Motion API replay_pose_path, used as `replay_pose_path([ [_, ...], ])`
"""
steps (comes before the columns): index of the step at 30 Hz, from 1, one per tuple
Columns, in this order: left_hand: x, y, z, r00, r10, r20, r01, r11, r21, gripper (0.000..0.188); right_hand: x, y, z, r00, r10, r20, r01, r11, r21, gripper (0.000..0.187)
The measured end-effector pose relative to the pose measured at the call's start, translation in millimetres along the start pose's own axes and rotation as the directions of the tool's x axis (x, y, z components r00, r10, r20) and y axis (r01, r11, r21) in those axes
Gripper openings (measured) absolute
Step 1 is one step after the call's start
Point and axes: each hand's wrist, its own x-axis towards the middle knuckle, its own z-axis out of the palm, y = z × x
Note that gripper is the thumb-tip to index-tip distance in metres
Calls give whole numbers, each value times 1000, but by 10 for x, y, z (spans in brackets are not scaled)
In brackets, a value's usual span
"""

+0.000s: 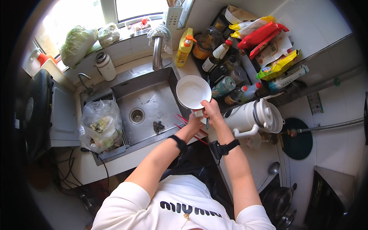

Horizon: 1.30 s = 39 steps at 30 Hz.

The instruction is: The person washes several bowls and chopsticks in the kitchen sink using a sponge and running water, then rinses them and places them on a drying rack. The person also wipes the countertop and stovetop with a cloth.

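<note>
My right hand (211, 109) grips the rim of a white bowl (193, 89), thumb on its near edge. The bowl tilts toward me over the counter just right of the sink. A thin dark green stick (208, 123), like a chopstick, runs upright past that hand. My left hand (194, 123) is closed just below the bowl, close to the right hand, its fingers mostly hidden. A small white piece (198, 113) shows between the two hands. Several red sticks (181, 119), like chopsticks, pass under or through my left hand; I cannot tell which.
The metal sink (153, 90) has a dark clump (158, 127) near its drain. A clear bag of scraps (101, 124) stands at its left. The faucet (157, 53) rises behind. Bottles (214, 57) crowd the right back, near a white electric appliance (249, 115).
</note>
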Motion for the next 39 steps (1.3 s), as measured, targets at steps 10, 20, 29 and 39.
replay_pose_path([
  [10,-1192,1245,-786,919,390,-66,-395,912,-114,54,45,243,542,973,-167,157,212,915,-343,31],
  [20,-1484,1374,-1727,835,436,-334,-445,894,56,57,-316,-51,1298,485,-391,783,714,-340,-612,16],
  [29,-1497,1221,-1819,882,405,-239,-408,912,40,56,107,594,2132,514,-445,733,843,108,-526,18],
  [39,-1485,1166,-2002,917,353,-186,-341,936,91,54,-23,689,2088,642,-256,722,741,-31,-670,24],
])
